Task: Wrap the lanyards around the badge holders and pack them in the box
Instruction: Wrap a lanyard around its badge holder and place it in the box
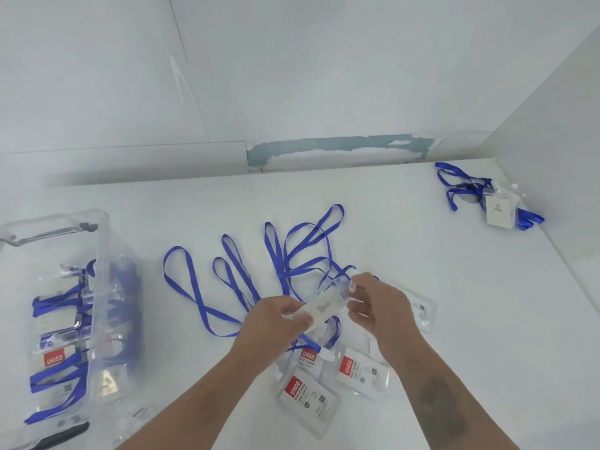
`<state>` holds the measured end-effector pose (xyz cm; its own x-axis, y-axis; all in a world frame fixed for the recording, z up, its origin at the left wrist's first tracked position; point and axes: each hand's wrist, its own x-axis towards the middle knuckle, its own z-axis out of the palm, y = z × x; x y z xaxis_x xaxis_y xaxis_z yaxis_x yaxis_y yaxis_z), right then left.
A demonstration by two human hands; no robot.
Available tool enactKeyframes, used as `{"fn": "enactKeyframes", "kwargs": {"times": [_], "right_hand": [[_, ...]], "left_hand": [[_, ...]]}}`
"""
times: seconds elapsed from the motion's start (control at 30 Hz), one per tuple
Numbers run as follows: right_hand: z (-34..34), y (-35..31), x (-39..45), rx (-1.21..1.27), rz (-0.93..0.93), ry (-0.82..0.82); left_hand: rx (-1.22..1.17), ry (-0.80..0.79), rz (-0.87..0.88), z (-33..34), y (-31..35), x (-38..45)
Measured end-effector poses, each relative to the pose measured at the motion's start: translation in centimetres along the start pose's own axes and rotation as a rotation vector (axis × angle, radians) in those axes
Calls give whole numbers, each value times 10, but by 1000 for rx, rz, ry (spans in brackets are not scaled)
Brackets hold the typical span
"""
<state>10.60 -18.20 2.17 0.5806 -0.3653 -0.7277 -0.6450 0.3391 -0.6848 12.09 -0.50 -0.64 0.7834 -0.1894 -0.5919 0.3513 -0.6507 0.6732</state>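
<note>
Badge holder [319, 308] held up at centre frame, above the table [454, 303]. Its long axis runs diagonally, lower left to upper right; the clear clip end points to the upper right. I read a pale card inside, print blurred.

Left hand [276, 316] grips the lower-left end, fingers curled round it. Right hand [373, 302] pinches the upper-right end between thumb and fingertips. Both closed on the holder.

Blue lanyards [279, 264] lie in loose loops on the table behind the hands; they overlap, so I cannot count them. Where the held holder's own strap runs is hidden by the hands.

Below the hands, three loose holders [308, 397] with red labels are visible; a fourth, clear, shows partly behind the right wrist.

Clear box [100, 254] at lower left, cut by the frame edge, holding several wrapped holders; count unclear through the plastic.

One more lanyard bundle [496, 203] at upper right, well apart.
</note>
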Motion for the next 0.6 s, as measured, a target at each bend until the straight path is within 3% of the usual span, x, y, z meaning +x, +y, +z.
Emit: {"fn": "enactKeyframes", "kwargs": {"times": [0.13, 0.23, 0.4, 0.5, 0.6], "right_hand": [[-5, -17, -9, 269, 83, -118], [-4, -24, -16, 288, 100, -163], [4, -28, -20, -27, -214, -104], [25, -33, -32, -306, -439, -190], [48, -36, -49, -354, -504, -273]], "left_hand": [[-120, 78, 36, -23, 17, -6], [-340, 97, 58, -44, 30, -10], [-593, 39, 82, -81, 44, -23], [-671, 13, 93, -100, 52, -29], [-764, 11, 89, -110, 58, -33]]}}
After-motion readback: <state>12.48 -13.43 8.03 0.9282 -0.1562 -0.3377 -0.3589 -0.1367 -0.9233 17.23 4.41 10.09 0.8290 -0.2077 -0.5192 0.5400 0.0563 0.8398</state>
